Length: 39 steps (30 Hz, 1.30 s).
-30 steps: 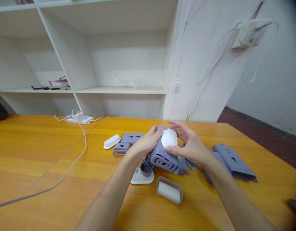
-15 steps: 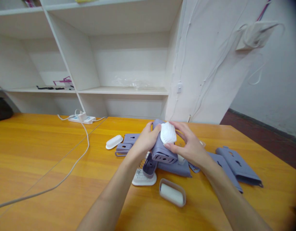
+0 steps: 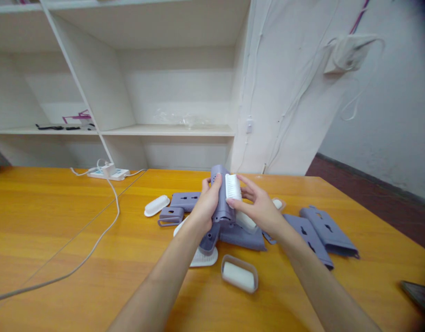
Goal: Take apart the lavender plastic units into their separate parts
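Note:
My left hand [image 3: 209, 198] is wrapped round a purple-grey plastic holder [image 3: 218, 184], tilted above the table. Between the thumb and fingers of my right hand [image 3: 256, 200] is a white ribbed plastic piece [image 3: 233, 187], its ribbed side turned left against or close beside the holder; whether they touch I cannot tell. Below lie a small purple-grey box [image 3: 209, 242], a flat purple-grey part [image 3: 243, 237] and a white ribbed tray [image 3: 203, 259], partly covered. Nearer me is a translucent tray [image 3: 255, 276] with a white block [image 3: 238, 275] in it.
A white oval lid [image 3: 157, 205] and purple-grey parts [image 3: 171, 214] lie left of my hands. Two flat purple-grey holders [image 3: 328, 230] lie right. A power strip [image 3: 109, 172] trails a cable [image 3: 91, 251] across the table's left. A dark object [image 3: 418, 295] sits at the right edge.
The white piece has turned from facing me to edge-on, its ribs now facing the holder. The holder has tipped more upright. The whole view has shifted slightly.

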Tool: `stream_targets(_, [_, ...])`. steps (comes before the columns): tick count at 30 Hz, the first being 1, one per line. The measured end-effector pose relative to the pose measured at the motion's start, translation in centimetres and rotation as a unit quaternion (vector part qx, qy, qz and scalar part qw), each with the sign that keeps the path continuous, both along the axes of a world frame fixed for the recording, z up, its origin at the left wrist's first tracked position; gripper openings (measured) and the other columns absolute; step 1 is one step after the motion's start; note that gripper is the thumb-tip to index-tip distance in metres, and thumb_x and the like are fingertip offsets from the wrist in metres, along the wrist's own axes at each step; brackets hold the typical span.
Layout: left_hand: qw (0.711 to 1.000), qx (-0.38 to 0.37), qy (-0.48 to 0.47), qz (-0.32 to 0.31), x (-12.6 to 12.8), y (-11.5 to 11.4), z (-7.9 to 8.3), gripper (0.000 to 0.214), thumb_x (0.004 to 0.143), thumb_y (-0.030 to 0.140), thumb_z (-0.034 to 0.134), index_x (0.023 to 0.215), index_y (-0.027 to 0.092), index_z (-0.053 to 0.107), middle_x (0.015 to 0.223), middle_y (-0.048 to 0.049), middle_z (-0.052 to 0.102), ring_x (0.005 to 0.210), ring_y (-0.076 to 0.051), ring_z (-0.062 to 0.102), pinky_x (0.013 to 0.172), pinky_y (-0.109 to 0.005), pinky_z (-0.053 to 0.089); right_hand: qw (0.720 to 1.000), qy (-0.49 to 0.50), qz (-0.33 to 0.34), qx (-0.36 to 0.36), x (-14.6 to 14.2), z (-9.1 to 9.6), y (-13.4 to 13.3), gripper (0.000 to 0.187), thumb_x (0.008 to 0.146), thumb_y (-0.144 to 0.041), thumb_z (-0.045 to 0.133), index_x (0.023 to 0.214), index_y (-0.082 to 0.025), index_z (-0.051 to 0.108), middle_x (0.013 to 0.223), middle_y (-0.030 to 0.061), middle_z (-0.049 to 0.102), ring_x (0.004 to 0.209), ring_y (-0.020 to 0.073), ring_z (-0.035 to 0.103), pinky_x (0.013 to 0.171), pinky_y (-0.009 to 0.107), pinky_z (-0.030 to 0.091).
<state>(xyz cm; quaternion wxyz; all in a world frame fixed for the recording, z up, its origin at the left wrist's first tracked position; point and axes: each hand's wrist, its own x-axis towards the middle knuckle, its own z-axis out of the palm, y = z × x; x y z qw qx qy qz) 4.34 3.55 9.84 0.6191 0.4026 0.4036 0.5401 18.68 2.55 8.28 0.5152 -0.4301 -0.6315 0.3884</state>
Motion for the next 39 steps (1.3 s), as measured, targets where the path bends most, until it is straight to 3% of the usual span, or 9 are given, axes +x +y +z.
stream_targets(5, [0.995,0.072,0.065,-0.018,0.0,-0.3,0.2,0.059,0.077,0.057,0.065,0.121,0.027,0.04,0.111,-0.0064,0.063,0.09,-0.018,0.064,0.081,-0.028,0.05,0.99,0.092,-0.002,-0.11,-0.3,0.5,-0.3,0.071,0.073,-0.038,0.074,0.134,-0.023,0.041,0.091,0.0057,0.069,0.076,0.0224,0.068,0.062,0.038,0.059])
stream_targets(9, [0.986,0.113,0.115,-0.052,-0.1,-0.5,0.3,0.058,0.08,0.058,0.061,0.122,0.025,0.039,0.107,-0.0086,0.064,0.087,-0.02,0.064,0.076,-0.03,0.05,0.98,0.14,0.006,-0.144,-0.5,0.5,-0.6,0.038,0.08,-0.043,0.068,0.108,-0.022,0.053,0.084,0.0043,0.069,0.064,0.0188,0.066,0.056,0.033,0.057])
stream_targets(12, [0.979,0.134,0.144,-0.051,-0.1,-0.4,0.1,0.058,0.081,0.057,0.059,0.122,0.022,0.039,0.11,-0.011,0.063,0.091,-0.021,0.064,0.079,-0.031,0.05,0.98,0.131,0.005,-0.152,-0.4,0.6,-0.7,0.03,0.08,-0.039,0.068,0.098,-0.022,0.052,0.078,0.0022,0.067,0.059,0.0176,0.065,0.052,0.031,0.056])
stream_targets(18, [0.971,0.177,0.149,-0.061,0.0,-0.3,-0.3,0.056,0.082,0.057,0.059,0.122,0.023,0.04,0.111,-0.0104,0.063,0.097,-0.022,0.063,0.084,-0.032,0.049,0.976,0.138,0.029,-0.167,-0.1,0.7,-0.9,0.033,0.076,-0.032,0.071,0.098,-0.023,0.048,0.078,-0.0004,0.065,0.066,0.0177,0.066,0.057,0.031,0.056])
stream_targets(27, [0.963,0.17,0.185,-0.095,-0.3,-0.3,-0.5,0.061,0.081,0.06,0.057,0.126,0.024,0.038,0.1,-0.0076,0.065,0.083,-0.02,0.064,0.075,-0.032,0.05,0.968,0.146,0.075,-0.19,0.7,0.3,-0.5,0.026,0.076,-0.028,0.067,0.096,-0.018,0.056,0.077,0.0022,0.066,0.068,0.0177,0.064,0.061,0.031,0.054])
stream_targets(33, [0.953,0.186,0.226,-0.079,-0.2,-0.1,-0.6,0.061,0.081,0.06,0.057,0.127,0.023,0.04,0.101,-0.0075,0.065,0.086,-0.02,0.063,0.08,-0.034,0.049,0.973,0.142,0.058,-0.174,1.1,-0.3,0.0,0.027,0.072,-0.027,0.069,0.093,-0.017,0.056,0.077,0.0015,0.065,0.066,0.017,0.062,0.057,0.029,0.052])
stream_targets(39, [0.948,0.196,0.251,-0.009,-0.9,0.6,-0.5,0.057,0.082,0.058,0.057,0.122,0.021,0.043,0.088,-0.003,0.061,0.074,-0.016,0.058,0.072,-0.029,0.046,0.975,0.174,0.026,-0.138,1.7,0.4,-0.2,0.026,0.073,-0.032,0.068,0.09,-0.021,0.051,0.08,-0.0017,0.06,0.072,0.0167,0.06,0.062,0.03,0.053])
